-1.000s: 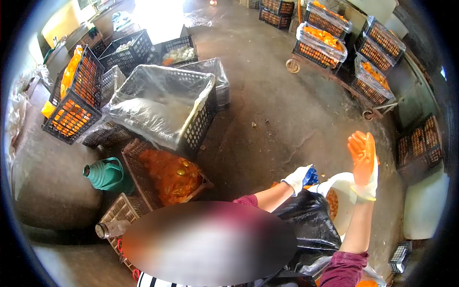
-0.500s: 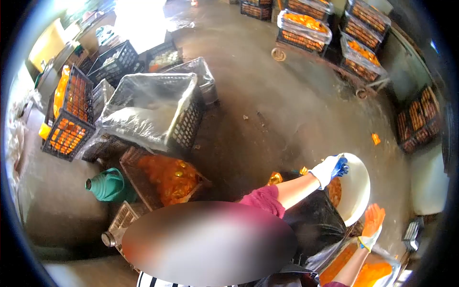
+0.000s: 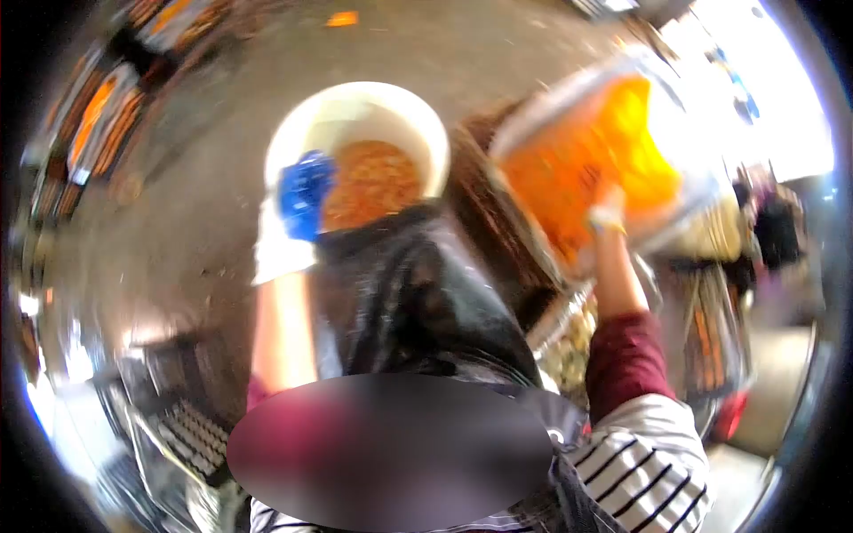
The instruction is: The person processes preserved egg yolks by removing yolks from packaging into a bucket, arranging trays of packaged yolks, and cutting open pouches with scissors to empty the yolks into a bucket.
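My left hand, in a white glove with blue fingers, is at the left rim of a white bucket. Its fingers look curled over the rim, though motion softens them. Reddish-orange chunky contents lie in the bucket. To the right, my right hand reaches into a crate lined with clear plastic. Its orange glove blends with a bright orange sheet or bag and the orange contents there, so its fingers cannot be made out.
A black apron covers my lap against the bucket. Stacked crates with orange contents stand at the upper left. A dark crate is at the lower left. An orange scrap lies on the floor.
The view has swung to the right, bringing the bucket and lined crate to the middle. My right hand has gone from open beside the bucket into the crate. My left stays at the rim.
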### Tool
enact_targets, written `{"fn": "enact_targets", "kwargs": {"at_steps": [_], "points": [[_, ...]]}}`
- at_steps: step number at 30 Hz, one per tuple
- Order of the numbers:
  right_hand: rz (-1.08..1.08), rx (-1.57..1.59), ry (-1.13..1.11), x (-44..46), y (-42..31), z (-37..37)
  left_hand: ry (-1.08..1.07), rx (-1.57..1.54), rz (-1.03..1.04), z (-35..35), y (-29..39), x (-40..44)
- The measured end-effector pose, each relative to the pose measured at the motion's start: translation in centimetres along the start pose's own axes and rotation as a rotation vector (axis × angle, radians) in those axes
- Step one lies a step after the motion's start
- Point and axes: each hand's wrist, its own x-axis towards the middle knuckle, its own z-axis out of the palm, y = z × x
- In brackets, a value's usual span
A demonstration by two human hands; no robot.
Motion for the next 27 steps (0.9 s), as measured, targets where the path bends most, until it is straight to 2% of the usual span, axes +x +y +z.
{"fn": "enact_targets", "kwargs": {"at_steps": [2, 3, 4, 5, 7, 9, 11, 12, 15, 16, 19, 21, 23, 26, 27], "points": [[0.276, 0.584, 0.237, 0.9, 1.0, 2.0, -0.007, -0.235, -0.071, 1.8, 1.8, -0.9], [0.692, 1.382, 0.158, 1.6, -0.3, 1.6, 0.042, -0.176, -0.087, 0.6, 0.6, -0.6], [0.404, 0.888, 0.272, 2.5, 2.9, 3.2, -0.009, -0.386, -0.211, -0.4, 0.9, -0.3], [0.120, 0.386, 0.351, 2.8, 8.2, 5.8, 0.032, -0.275, -0.191, 0.8, 1.2, -0.5], [-0.062, 0.027, 0.322, 4.0, 11.6, 7.2, 0.090, -0.165, -0.219, 1.9, 1.9, -0.8], [0.153, 0.279, 0.186, 5.6, 10.1, 2.3, 0.055, 0.055, -0.183, 0.4, 0.8, -0.4], [0.403, 0.446, 0.075, 6.0, 4.8, -3.3, 0.100, 0.047, -0.209, 0.3, 0.4, -0.1], [0.530, 0.515, 0.024, 6.0, 3.2, -4.5, 0.052, 0.019, -0.202, 0.6, 0.6, -0.1], [0.319, 0.105, -0.227, 6.8, 6.0, -1.9, -0.027, -0.018, -0.240, 0.1, -0.1, 0.4], [0.035, -0.652, -0.655, 6.2, 4.5, -2.4, -0.008, 0.003, -0.263, 0.2, -0.1, 0.6], [0.016, -0.688, -0.483, 4.8, 10.7, 7.3, 0.018, 0.037, -0.299, 0.6, 0.5, 0.5], [-0.086, -0.882, -0.469, 3.1, 6.0, 6.6, 0.014, 0.091, -0.316, 1.0, 0.7, 0.4], [0.086, -0.866, -0.588, 2.3, 6.5, 9.9, 0.033, 0.087, -0.318, 1.2, 0.6, 0.4], [-0.077, -0.667, -0.712, 1.0, 5.7, 9.4, 0.040, 0.155, -0.292, 1.8, 0.9, 0.2], [0.003, -0.619, -0.702, 1.0, 5.2, 9.3, 0.046, 0.071, -0.308, 1.7, 0.9, 0.2]]}}
